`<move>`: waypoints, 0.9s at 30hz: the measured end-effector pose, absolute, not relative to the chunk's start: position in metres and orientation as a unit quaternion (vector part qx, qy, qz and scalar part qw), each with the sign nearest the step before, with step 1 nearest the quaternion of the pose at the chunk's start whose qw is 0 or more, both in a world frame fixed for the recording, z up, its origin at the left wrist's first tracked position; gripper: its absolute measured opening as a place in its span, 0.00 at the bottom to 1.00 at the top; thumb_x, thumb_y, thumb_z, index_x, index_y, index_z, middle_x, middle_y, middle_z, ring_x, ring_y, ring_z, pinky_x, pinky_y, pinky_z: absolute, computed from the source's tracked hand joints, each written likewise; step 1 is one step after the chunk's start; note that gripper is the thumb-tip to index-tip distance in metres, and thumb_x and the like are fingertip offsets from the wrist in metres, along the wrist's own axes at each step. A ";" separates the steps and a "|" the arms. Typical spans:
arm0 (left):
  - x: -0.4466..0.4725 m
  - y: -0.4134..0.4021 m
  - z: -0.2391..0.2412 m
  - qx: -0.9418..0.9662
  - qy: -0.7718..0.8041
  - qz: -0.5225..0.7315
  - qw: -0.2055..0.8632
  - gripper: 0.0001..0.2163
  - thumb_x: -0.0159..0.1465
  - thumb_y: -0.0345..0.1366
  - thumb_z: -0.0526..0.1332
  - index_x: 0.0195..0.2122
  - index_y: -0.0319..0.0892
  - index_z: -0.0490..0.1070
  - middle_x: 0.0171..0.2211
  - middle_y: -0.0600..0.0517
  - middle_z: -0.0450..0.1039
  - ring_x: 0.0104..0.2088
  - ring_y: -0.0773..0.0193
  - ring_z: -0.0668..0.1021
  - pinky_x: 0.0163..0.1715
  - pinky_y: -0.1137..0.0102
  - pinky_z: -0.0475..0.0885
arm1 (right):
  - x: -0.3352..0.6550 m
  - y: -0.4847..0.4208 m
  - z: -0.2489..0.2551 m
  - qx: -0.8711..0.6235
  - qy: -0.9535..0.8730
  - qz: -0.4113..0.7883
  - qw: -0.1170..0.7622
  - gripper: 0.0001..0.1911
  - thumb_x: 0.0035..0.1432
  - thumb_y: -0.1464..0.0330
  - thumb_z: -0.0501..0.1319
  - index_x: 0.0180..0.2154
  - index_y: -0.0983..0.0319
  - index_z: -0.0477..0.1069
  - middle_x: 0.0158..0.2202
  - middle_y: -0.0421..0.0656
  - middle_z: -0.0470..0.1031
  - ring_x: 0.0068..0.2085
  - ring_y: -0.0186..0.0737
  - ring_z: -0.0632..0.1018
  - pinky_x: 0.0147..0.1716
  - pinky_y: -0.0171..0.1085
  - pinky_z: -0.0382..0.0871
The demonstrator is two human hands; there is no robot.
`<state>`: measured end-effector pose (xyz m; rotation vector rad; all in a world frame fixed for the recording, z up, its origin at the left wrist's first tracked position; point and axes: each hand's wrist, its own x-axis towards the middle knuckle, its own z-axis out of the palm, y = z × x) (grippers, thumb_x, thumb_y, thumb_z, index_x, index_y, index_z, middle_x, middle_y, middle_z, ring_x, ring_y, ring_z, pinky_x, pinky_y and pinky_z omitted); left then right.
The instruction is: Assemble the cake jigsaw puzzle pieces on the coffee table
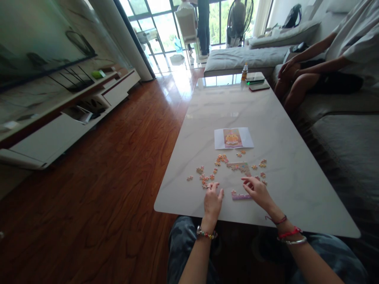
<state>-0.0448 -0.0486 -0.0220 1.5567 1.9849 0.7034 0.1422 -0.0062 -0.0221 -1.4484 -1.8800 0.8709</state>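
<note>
My left hand [212, 199] lies flat on the white marble table [284, 157], fingers spread, touching the loose orange and pink puzzle pieces [204, 178] near the front edge. My right hand [257, 188] rests beside it with fingers stretched over the joined purple strip of puzzle [240, 195]. A partly joined section [239, 167] lies just beyond both hands. Further away is the reference picture [233, 138] of an orange figure on white paper. More loose pieces [262, 163] are scattered to the right.
A seated person [319, 67] is on the grey sofa [340, 130] at right. A bottle [244, 71] and phones [256, 81] stand at the table's far end. A TV cabinet [68, 118] lines the left wall. People stand by the windows [203, 23].
</note>
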 end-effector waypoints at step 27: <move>-0.038 0.009 -0.009 0.581 0.683 0.295 0.331 0.06 0.56 0.32 0.56 0.35 0.40 0.67 0.30 0.50 0.73 0.30 0.67 0.74 0.32 0.72 0.67 | 0.171 -0.023 -0.014 -0.576 -0.640 0.376 0.343 0.15 0.50 0.63 0.55 0.39 0.63 0.69 0.31 0.45 0.73 0.27 0.36 0.73 0.28 0.35 0.69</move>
